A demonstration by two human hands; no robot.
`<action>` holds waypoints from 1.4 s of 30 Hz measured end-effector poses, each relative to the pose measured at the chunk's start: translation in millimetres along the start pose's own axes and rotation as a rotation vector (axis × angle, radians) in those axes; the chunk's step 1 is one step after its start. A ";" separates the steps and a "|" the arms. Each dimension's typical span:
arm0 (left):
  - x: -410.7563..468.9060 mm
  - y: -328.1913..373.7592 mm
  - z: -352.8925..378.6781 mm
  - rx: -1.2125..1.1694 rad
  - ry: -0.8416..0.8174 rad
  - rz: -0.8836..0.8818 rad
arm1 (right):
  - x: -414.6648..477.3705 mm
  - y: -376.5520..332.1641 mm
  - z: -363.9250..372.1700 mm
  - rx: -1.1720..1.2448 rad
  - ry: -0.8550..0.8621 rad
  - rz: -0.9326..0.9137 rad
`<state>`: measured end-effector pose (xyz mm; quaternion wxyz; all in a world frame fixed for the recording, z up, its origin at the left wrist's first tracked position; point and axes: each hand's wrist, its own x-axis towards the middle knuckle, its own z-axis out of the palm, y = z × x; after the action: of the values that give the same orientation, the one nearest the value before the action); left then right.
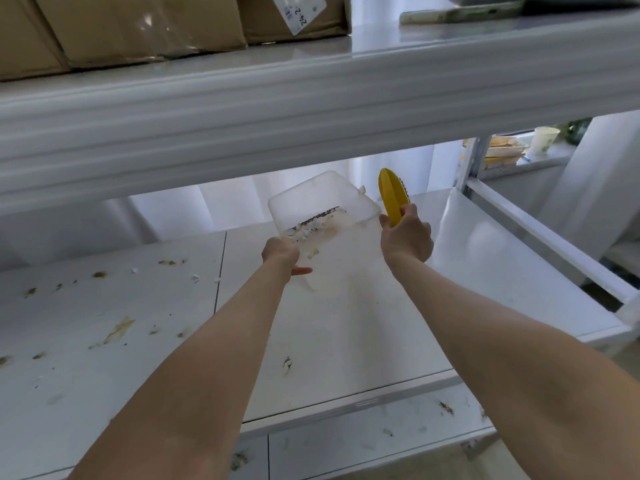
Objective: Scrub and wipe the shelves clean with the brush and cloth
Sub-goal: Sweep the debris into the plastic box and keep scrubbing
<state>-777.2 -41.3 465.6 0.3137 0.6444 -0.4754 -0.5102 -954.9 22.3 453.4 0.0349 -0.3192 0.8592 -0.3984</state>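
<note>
My right hand (pixel 407 233) grips the yellow brush (pixel 390 195) by its handle, its bristles turned to the right and away from me. My left hand (pixel 281 253) holds a clear plastic tray (pixel 318 202) by its near left edge, tilted up over the white shelf (pixel 138 341). A line of dark and white crumbs lies across the tray's middle. The shelf's left half is spotted with brown stains and white bits. No cloth is in view.
The upper shelf's thick white front edge (pixel 311 109) hangs low overhead, with cardboard boxes (pixel 138 26) on it. A lower shelf (pixel 381 438) near me also carries stains. At the right stand a metal upright (pixel 478 161), a paper cup (pixel 545 138) and stacked trays (pixel 502 152).
</note>
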 end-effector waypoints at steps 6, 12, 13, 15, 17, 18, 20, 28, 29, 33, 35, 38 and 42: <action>-5.8 5.1 10.4 0.017 -0.046 0.034 | 3.3 -18.1 -14.4 -0.120 0.140 -0.099; -12.8 -1.2 6.4 -0.093 -0.333 -0.017 | -36.5 -66.2 7.2 0.021 0.013 -0.275; -13.2 -2.3 1.6 -0.068 -0.384 -0.016 | -47.8 -77.8 13.9 0.045 -0.022 -0.316; -7.9 -5.5 -15.0 0.016 -0.369 0.011 | -69.9 -98.9 27.3 0.084 -0.091 -0.399; 5.9 -13.0 -42.3 0.072 -0.191 0.041 | -89.9 -114.3 41.9 0.094 -0.198 -0.467; 13.5 -18.5 -58.3 0.077 -0.083 0.046 | -97.5 -119.2 50.5 0.073 -0.284 -0.484; 24.0 -31.3 -91.3 0.090 0.112 0.047 | -110.0 -121.6 68.9 -0.013 -0.495 -0.467; 47.9 -79.9 -168.3 0.157 0.307 0.106 | -125.4 -114.1 123.1 -0.226 -0.544 -0.415; 49.7 -84.5 -169.9 0.161 0.296 0.111 | -125.6 -117.8 128.9 -0.232 -0.552 -0.408; 53.9 -96.6 -172.6 0.191 0.230 0.148 | -129.7 -129.7 157.0 -0.281 -0.564 -0.365; 56.4 -100.7 -176.0 0.198 0.199 0.169 | -130.2 -135.3 169.2 -0.299 -0.592 -0.371; 58.1 -106.0 -182.0 0.201 0.171 0.180 | -130.5 -142.6 180.0 -0.347 -0.676 -0.404; 60.5 -115.0 -190.6 0.225 0.170 0.153 | -144.9 -147.8 183.2 -0.485 -0.650 -0.530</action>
<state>-559.7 -72.8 395.4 0.3166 0.6784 -0.5489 -0.3719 -705.3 -86.3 405.1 0.1234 -0.6341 0.7609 -0.0612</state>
